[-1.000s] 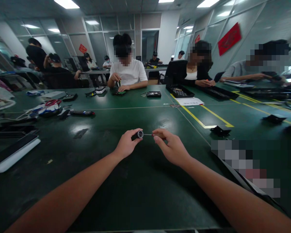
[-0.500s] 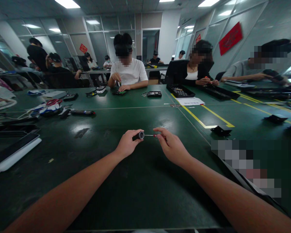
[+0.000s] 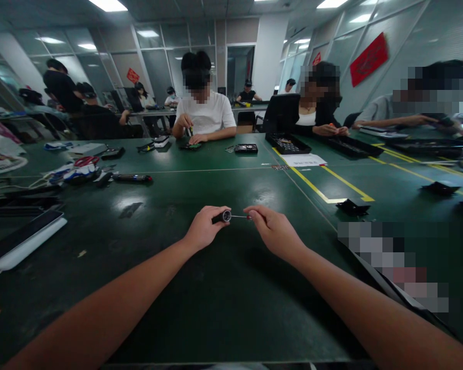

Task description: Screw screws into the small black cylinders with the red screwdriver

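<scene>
One dark cylinder (image 3: 218,218) I see just six o'clock of mid-view, clamped in the left hand (image 3: 203,228); at its three o'clock the right hand (image 3: 275,228) pinches a thin-shafted tool (image 3: 239,216), tip perhaps touching; green table (image 3: 216,308) beneath.

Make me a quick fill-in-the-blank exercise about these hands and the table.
1. The cylinder in the left hand has sides coloured ____.
2. A rod runs from the right hand toward the ____ hand.
3. The rod's end by the right hand is coloured ____.
4. The tape near the paper is coloured ____.

Missing words: black; left; red; yellow.
</scene>
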Tool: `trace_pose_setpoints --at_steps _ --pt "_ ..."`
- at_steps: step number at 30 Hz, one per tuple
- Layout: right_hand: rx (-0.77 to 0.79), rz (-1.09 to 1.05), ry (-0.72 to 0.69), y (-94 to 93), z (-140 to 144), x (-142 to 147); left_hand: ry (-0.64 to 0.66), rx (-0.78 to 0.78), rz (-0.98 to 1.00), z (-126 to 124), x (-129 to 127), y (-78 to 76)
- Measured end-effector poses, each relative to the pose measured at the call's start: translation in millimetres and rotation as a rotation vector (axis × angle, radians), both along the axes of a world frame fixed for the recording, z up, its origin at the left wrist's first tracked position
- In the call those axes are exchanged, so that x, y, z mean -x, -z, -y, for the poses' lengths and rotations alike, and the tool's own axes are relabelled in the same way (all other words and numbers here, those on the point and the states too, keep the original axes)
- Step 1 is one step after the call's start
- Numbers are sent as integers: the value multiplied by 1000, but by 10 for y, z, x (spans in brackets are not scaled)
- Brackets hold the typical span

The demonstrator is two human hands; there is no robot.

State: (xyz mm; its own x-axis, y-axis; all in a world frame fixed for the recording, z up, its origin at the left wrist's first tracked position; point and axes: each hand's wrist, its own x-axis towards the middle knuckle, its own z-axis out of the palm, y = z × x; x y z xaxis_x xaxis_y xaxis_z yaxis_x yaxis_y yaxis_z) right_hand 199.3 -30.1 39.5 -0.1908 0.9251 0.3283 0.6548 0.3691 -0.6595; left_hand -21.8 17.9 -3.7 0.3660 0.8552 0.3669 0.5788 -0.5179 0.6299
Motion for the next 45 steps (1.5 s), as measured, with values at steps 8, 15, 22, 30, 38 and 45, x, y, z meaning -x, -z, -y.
trace_pose_setpoints --at_steps 8,15,22,30,38,45 --pt "-22 -10 -80 -29 62 -6 8 11 -11 2 15 0" --pt "-17 -76 -19 -24 28 2 33 0 -26 18 6 -1" --pt "17 -99 48 7 15 -16 41 12 -16 38 -7 -43" --pt "91 -314 12 77 -6 -32 11 12 -12 32 -21 -44" --pt "76 -425 -9 121 -43 -26 -19 21 -8 29 -4 -29" --pt "61 -478 -26 114 -42 2 8 -3 -32 35 -28 -40"
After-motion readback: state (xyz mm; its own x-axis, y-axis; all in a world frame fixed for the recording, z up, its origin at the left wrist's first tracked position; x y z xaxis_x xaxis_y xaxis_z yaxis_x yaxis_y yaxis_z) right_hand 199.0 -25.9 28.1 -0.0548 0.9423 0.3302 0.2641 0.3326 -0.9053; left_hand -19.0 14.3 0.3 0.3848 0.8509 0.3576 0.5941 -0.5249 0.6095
